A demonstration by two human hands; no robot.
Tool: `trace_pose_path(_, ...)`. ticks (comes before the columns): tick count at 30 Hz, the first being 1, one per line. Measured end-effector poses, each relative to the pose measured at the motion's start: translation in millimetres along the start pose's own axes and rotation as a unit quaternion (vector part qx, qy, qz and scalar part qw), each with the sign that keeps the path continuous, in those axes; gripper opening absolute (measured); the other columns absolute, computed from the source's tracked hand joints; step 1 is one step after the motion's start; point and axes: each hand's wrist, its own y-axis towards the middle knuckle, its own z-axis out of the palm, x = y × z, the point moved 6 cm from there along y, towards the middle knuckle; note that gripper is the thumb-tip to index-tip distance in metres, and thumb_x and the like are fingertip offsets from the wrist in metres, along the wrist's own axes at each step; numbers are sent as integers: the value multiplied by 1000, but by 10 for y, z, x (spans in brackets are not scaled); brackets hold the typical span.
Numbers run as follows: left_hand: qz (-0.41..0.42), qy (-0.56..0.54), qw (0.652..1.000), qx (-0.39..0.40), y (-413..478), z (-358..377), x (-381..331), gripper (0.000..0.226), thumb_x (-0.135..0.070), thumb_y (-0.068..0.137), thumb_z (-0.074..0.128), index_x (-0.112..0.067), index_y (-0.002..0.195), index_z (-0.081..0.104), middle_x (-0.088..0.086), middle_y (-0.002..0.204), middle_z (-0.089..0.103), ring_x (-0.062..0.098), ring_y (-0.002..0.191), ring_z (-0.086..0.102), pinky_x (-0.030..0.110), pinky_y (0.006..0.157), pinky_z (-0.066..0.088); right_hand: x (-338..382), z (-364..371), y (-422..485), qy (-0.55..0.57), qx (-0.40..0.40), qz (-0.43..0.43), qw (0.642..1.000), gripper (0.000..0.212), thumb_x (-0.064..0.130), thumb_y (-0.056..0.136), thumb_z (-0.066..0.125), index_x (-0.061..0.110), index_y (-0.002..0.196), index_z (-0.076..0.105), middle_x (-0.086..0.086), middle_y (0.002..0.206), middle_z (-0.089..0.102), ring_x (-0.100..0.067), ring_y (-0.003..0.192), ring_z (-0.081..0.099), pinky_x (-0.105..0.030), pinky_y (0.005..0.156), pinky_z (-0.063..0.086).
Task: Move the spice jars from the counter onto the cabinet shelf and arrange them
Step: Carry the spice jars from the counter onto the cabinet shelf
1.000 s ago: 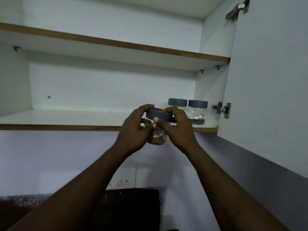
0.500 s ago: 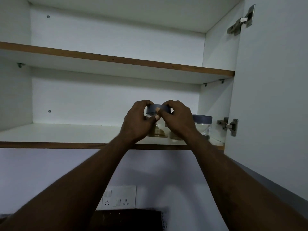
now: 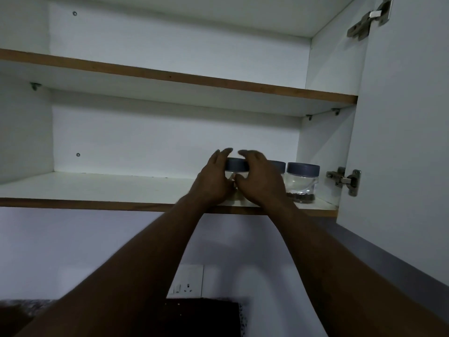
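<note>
Both arms reach up into an open wall cabinet. The left hand (image 3: 213, 181) and right hand (image 3: 260, 181) cup one spice jar (image 3: 237, 165) between them, over the lower shelf (image 3: 97, 188), right of its middle and close to its front edge. Left hand: fingers laid up along the lid's side, tips rising above it, thumb curled in on the clear body. Right hand: fingers arched over the lid's top, thumb bent in low, nearly meeting the other thumb. The jar is round and squat, with a clear wall and a broad, flat, matte grey-blue lid; something pale tan shows in the gap between the thumbs. The hands hide whether its base touches the board. Just to its right stands a second jar (image 3: 279, 165), only a slice of the same grey-blue lid showing behind the right hand. Beside that, near the shelf's right end, is a third jar (image 3: 302, 182), upright, clear and glossy, with a thin layer of dark grains at the bottom. The shelf is smooth white laminate with a brown wood strip along the front edge; the upper shelf (image 3: 170, 76) is built the same way. The flat white cabinet door (image 3: 401, 117) hangs open on the right from a metal hinge (image 3: 343, 180). Below, on the pale wall, is a white socket plate (image 3: 187, 283).
</note>
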Motion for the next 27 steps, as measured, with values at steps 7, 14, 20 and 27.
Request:
trace_pose_path(7, 31, 29, 989, -142, -752, -373, -17, 64, -20, 83, 72, -25, 141, 46, 0, 136, 52, 21, 117, 55, 34, 93, 52, 378, 5, -670, 82, -186, -51, 978, 10, 30, 87, 63, 24, 96, 63, 11, 88, 63, -3, 75, 56, -18, 62, 42)
trace_pose_path(14, -41, 32, 998, -37, -2170, -555, 646, 17, -21, 86, 64, -26, 102, 67, -14, 90, 69, 7, 88, 65, 36, 81, 56, 796, 1218, -1986, 169, 60, -24, 984, 11, 32, 85, 62, 31, 95, 64, 14, 85, 67, -6, 69, 62, -27, 65, 50)
trace_pose_path(20, -222, 75, 968, 92, -3943, -528, 1375, 9, -28, 86, 62, -24, 87, 70, -4, 83, 74, 17, 79, 71, 30, 66, 52, 1363, 2180, -3479, 175, 308, -44, 934, 26, 47, 82, 52, 34, 103, 60, 4, 97, 73, -16, 85, 66, -22, 68, 41)
trace_pose_path(27, -396, 97, 872, 270, -5911, -487, 1746, 18, -39, 91, 63, -30, 106, 67, -5, 104, 71, 16, 95, 68, 30, 78, 50, 1931, 2692, -5055, 205, 474, -92, 851, 31, 46, 83, 65, 34, 111, 60, 10, 103, 69, -10, 92, 65, -26, 79, 52)
